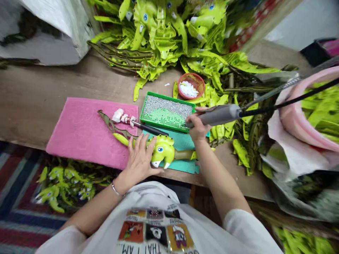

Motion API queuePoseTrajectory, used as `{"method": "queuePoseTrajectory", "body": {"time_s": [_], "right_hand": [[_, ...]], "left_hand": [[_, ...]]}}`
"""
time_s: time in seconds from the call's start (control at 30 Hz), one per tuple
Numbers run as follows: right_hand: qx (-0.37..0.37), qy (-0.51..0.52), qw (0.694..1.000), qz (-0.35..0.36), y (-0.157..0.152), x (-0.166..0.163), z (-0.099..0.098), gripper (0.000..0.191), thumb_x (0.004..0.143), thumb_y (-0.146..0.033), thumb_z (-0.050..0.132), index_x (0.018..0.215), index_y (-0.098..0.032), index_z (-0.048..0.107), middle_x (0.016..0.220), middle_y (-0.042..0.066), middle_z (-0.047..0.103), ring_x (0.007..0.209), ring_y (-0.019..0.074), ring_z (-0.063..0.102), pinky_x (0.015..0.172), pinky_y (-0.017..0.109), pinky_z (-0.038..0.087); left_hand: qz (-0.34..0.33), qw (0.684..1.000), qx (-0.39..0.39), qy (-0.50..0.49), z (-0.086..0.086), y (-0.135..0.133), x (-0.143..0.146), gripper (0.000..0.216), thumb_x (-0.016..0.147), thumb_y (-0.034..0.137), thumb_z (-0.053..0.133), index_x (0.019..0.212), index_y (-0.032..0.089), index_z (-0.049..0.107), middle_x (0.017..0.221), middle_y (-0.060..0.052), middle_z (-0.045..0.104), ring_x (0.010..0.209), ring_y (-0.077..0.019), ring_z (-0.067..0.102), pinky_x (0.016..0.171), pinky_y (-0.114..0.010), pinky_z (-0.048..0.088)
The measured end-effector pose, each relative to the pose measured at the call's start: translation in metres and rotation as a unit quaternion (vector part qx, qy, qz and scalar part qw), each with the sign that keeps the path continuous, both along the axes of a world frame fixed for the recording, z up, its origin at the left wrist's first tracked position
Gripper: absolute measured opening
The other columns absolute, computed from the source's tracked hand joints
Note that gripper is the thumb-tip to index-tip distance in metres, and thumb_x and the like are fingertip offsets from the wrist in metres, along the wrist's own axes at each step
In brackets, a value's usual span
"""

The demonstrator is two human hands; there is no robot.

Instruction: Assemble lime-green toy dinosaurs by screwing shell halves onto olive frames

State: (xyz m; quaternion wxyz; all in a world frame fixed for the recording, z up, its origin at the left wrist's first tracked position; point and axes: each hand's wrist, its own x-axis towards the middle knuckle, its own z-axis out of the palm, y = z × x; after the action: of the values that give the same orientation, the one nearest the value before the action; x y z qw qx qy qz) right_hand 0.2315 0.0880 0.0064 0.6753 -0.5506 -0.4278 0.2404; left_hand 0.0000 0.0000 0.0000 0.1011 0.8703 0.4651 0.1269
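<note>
My left hand point(140, 158) lies over the body of a lime-green plastic toy dinosaur point(166, 150), fingers on its far side and thumb on the near side. The toy rests on a teal mat point(185, 141), its blue-eyed head showing right of my fingers. In my right hand point(198, 128) is a grey corded electric screwdriver point(217, 115), closed in my grip. Its tip end is over the right part of a green tray point(164, 125) of small silver screws. A black-handled tool point(152, 129) with white wrapping lies between tray and toy.
A pink cloth point(79, 130) covers the bench at left. Behind the tray stands a red basket point(192, 84) with white pieces. Green toy parts point(159, 38) heap up at the back, and a pink tub point(293, 91) stands right. The screwdriver's cable point(288, 102) runs up right.
</note>
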Motion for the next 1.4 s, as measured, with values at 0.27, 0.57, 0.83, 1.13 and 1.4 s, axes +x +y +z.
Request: {"method": "queuePoseTrajectory", "body": {"time_s": [0.27,0.57,0.83,1.13,1.4], "right_hand": [[0.027,0.022,0.999,-0.008,0.009,0.002,-0.012,0.026,0.064,-0.036,0.071,0.079,-0.022,0.056,0.047,-0.009,0.055,0.041,0.0116,0.052,0.053,0.029,0.047],[0.015,-0.001,1.000,0.001,0.011,0.002,-0.010,0.021,0.065,-0.033,0.069,0.080,-0.022,0.058,0.047,-0.009,0.056,0.041,0.0115,0.052,0.051,0.028,0.047],[0.010,-0.007,1.000,0.007,0.009,-0.002,-0.007,0.024,0.064,-0.032,0.068,0.082,-0.022,0.056,0.047,-0.008,0.055,0.040,0.0124,0.052,0.047,0.027,0.046],[0.017,-0.008,1.000,0.013,0.010,0.000,-0.001,0.024,0.065,-0.034,0.071,0.078,-0.022,0.055,0.046,-0.009,0.054,0.039,0.0113,0.051,0.047,0.027,0.045],[0.069,0.054,0.985,0.149,-0.065,-0.029,0.039,0.024,0.074,-0.031,0.071,0.094,-0.026,0.058,0.052,-0.009,0.055,0.043,0.0135,0.053,0.049,0.031,0.049]], "left_hand": [[-0.009,1.000,-0.009,0.005,0.000,0.013,-0.002,0.103,0.066,0.054,0.077,0.149,0.009,0.036,0.131,-0.023,0.054,0.125,-0.0403,0.049,0.115,-0.067,0.015],[0.008,0.998,-0.053,0.024,0.010,0.014,0.001,0.121,0.058,0.065,0.082,0.154,0.012,0.030,0.156,-0.031,0.027,0.147,-0.0487,0.021,0.115,-0.070,0.010],[0.055,0.996,-0.063,0.027,0.008,0.008,0.037,0.114,0.065,0.065,0.079,0.155,0.015,0.031,0.161,-0.028,0.020,0.149,-0.0493,0.014,0.115,-0.071,0.007],[0.073,0.995,-0.057,0.036,0.007,0.007,0.042,0.097,0.073,0.051,0.075,0.154,0.018,0.034,0.158,-0.025,0.030,0.145,-0.0468,0.028,0.115,-0.069,0.012],[0.070,0.994,-0.074,0.049,0.007,0.006,0.043,0.097,0.075,0.050,0.073,0.155,0.018,0.030,0.159,-0.024,0.028,0.145,-0.0466,0.026,0.115,-0.067,0.010]]}}
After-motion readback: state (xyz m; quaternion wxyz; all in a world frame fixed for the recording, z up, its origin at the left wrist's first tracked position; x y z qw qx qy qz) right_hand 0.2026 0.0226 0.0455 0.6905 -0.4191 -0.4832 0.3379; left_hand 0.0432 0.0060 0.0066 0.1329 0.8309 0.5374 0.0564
